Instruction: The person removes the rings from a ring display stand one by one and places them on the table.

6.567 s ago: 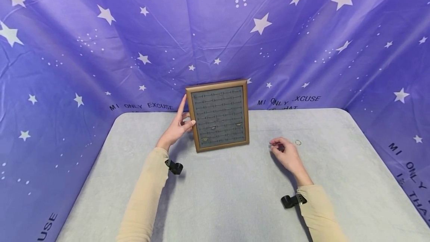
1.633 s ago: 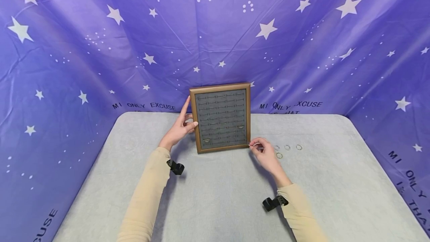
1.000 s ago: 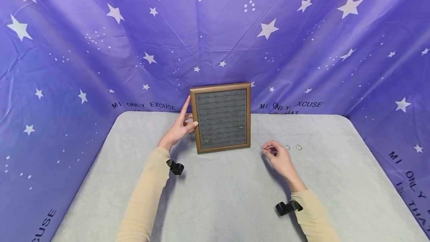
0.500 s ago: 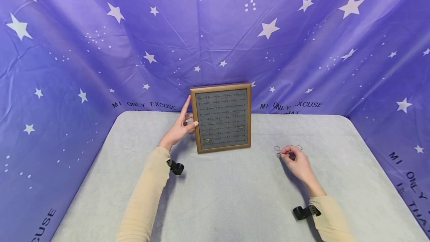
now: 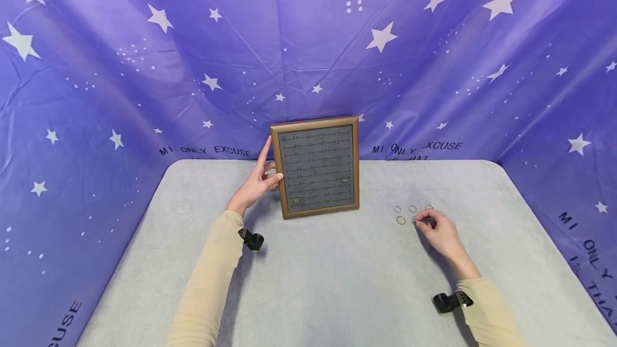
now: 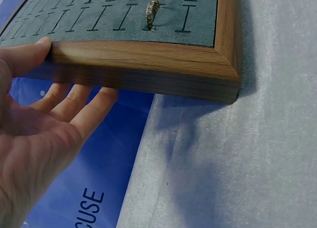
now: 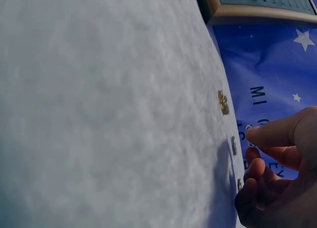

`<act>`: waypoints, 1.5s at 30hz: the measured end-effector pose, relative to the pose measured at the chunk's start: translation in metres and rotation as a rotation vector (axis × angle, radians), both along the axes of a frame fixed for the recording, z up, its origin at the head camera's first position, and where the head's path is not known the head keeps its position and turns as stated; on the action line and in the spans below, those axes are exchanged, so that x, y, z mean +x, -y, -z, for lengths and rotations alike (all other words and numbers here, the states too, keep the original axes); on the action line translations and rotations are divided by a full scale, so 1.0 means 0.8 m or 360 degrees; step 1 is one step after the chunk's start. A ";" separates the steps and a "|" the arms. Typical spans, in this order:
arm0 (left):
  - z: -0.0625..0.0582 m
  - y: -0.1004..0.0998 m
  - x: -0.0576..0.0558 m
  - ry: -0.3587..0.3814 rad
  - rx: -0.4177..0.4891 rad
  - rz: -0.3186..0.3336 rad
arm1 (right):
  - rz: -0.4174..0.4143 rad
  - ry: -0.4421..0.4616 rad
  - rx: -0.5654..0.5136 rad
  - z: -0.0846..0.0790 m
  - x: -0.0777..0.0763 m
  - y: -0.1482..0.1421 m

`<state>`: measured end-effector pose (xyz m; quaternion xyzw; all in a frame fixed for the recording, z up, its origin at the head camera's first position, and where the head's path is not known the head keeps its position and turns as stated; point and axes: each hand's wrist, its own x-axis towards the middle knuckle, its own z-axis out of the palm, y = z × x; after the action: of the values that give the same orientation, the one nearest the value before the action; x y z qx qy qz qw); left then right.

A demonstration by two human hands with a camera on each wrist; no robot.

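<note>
A wooden-framed grey ring display (image 5: 315,166) stands upright at the back of the table. My left hand (image 5: 262,178) holds its left edge, thumb on the front (image 6: 29,55) and fingers behind. Two rings remain in its slots, one low on the left (image 5: 295,201), shown close in the left wrist view (image 6: 152,14), and one on the right (image 5: 344,180). My right hand (image 5: 418,220) is low over the table to the right of the display, pinching a small ring (image 5: 415,219) at its fingertips (image 7: 255,134). Several loose rings (image 5: 400,220) lie just beside it.
The grey cloth-covered table (image 5: 313,283) has rounded far corners. A purple star-printed backdrop (image 5: 144,95) closes in the back and both sides. Black camera mounts sit on both wrists (image 5: 250,240).
My right hand went from the display's lower right corner out to the right, carrying a small ring to the group of loose rings. The left hand and the display stayed put.
</note>
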<state>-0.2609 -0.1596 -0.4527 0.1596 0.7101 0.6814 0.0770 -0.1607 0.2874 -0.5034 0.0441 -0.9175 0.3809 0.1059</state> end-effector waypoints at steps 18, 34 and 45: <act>-0.002 0.000 0.000 -0.0030 0.0020 0.0015 | -0.0004 0.0117 0.0115 0.000 -0.010 -0.011; 0.000 -0.002 0.002 -0.0017 0.0010 0.0014 | 0.0010 0.0045 -0.0005 -0.006 -0.006 -0.008; -0.001 -0.002 0.004 0.0004 0.0034 0.0016 | -0.0131 0.0001 -0.0278 -0.012 -0.019 0.035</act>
<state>-0.2581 -0.1580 -0.4523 0.1632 0.7019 0.6888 0.0796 -0.1755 0.2595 -0.4936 0.0721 -0.8782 0.4635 0.0932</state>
